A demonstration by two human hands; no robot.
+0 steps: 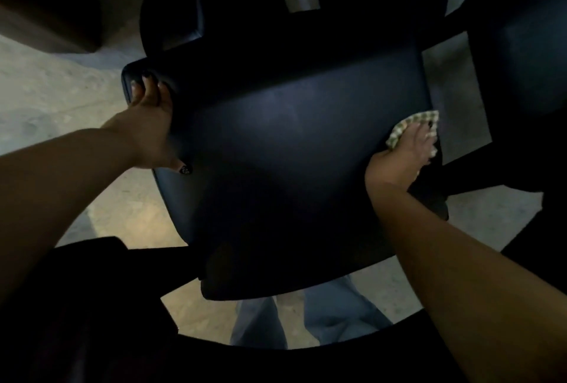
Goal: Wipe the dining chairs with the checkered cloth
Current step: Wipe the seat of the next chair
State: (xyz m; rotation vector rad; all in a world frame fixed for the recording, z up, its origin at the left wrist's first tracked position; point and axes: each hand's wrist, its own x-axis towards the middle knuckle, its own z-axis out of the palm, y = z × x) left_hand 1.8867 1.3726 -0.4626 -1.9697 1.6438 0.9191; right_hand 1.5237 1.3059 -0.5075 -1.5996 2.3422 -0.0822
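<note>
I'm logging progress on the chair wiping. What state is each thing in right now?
Chair: tilted, held at both side edges.
Cloth: bunched under the right hand, pressed on the chair's right edge.
Left hand: grips the chair's left edge.
Right hand: presses the cloth.

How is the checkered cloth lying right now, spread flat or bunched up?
Bunched up. The checkered cloth is crumpled under the right hand at the dark chair's right edge, only a wrinkled part showing past the fingers.
</note>
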